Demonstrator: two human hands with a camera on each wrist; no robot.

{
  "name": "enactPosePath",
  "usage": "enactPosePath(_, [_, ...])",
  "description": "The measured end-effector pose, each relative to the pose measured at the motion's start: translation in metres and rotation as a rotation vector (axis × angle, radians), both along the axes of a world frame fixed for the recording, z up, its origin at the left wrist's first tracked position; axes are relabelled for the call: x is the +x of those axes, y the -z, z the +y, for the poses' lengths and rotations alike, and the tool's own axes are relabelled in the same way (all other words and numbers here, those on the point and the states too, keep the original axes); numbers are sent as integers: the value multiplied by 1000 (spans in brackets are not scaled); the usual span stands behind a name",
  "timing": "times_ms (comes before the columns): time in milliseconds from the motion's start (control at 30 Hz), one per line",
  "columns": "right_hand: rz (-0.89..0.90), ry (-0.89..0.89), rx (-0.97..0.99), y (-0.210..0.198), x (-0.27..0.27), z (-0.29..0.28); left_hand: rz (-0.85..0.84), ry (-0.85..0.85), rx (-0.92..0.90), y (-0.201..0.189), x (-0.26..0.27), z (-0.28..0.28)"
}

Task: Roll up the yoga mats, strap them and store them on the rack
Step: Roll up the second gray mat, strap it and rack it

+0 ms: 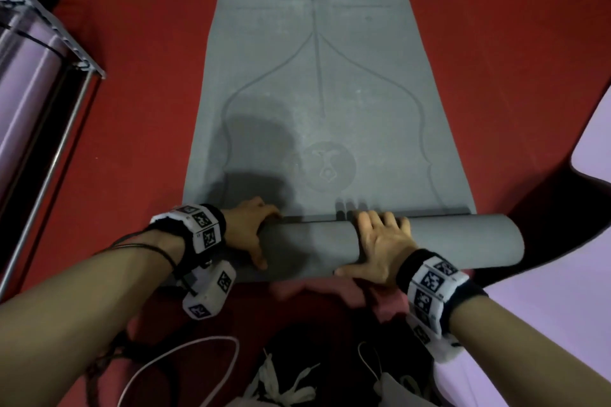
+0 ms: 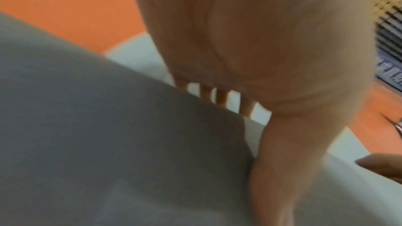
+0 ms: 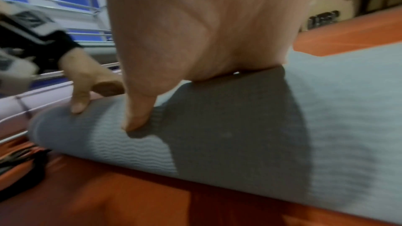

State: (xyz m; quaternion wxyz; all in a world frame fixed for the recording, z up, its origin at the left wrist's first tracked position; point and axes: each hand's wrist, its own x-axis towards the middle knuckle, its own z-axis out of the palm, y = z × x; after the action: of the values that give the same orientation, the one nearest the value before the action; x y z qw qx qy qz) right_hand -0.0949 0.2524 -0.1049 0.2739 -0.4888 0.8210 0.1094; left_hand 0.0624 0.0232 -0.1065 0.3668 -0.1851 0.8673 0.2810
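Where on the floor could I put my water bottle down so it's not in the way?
Bare red floor lies between the rack and the grey mat, and more between that mat and the purple mat on the right. It is crowded near the person: both hands, left hand and right hand, press the roll, with cords and shoes below.

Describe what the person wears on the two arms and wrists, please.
Both forearms are bare, without sleeves. Each wrist has a black band carrying white blocks printed with black square marker patterns. A further white marked block hangs below the left wrist. Thin dark cords loop around the left forearm. The left hand and right hand are ungloved.
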Motion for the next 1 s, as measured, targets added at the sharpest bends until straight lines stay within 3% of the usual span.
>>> enactPosePath(133, [-108, 37, -96, -4, -26, -17, 192, -66, -28, -12, 13, -14])
enactPosePath(267, [-148, 25, -53, -6, -39, -30, 156, 42, -142, -11, 22, 0])
enactPosePath(367, [-57, -23, -92, -3, -34, -25, 63, 160, -312, 0, 31, 22])
enactPosePath(533, [148, -19, -47, 4, -21, -6, 73, 226, -428, 5, 25, 15])
enactPosePath(633, [185, -56, -18, 8, -25, -8, 73, 202, -395, 4, 19, 11])
enactPosePath(767, [100, 14, -62, 3, -31, -13, 51, 200, -318, -8, 6, 1])
enactPosePath(1000, [-25, 38, 67, -6, -17, 5, -176, 263, -173, -7, 2, 13])
